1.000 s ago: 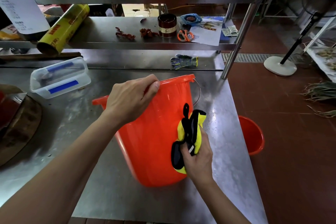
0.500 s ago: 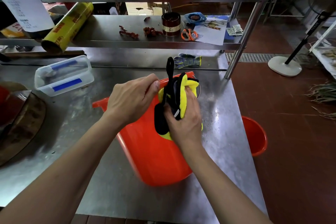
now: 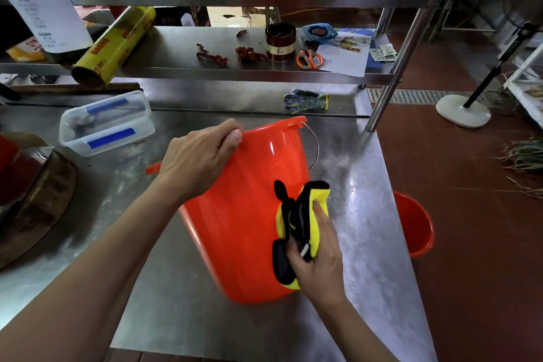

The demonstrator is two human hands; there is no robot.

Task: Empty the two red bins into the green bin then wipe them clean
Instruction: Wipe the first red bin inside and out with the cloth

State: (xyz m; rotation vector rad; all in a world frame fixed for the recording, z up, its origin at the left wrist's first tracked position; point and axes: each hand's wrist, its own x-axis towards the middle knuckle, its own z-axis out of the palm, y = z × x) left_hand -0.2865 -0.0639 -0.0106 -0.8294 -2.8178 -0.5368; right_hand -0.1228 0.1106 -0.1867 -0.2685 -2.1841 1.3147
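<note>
A red bin (image 3: 244, 214) with a wire handle lies tilted on the steel table (image 3: 361, 214), its mouth turned away from me. My left hand (image 3: 199, 161) grips its near rim. My right hand (image 3: 318, 256) grips a yellow and black cloth (image 3: 296, 223) and presses it against the bin's outer wall on the right side. A second red bin (image 3: 414, 226) stands on the floor beside the table's right edge, partly hidden by the table. No green bin is in view.
A clear lidded box (image 3: 105, 122) sits at the table's left, a round wooden block (image 3: 35, 203) further left. A work glove (image 3: 305, 100) lies behind the bin. Shelves above hold a film roll (image 3: 114, 44), tin (image 3: 279, 42), scissors (image 3: 308, 58). A shelf post (image 3: 393, 73) stands at right.
My right hand has slid the cloth from the bin's rim down its outer wall toward the base. The left hand keeps its hold on the rim.
</note>
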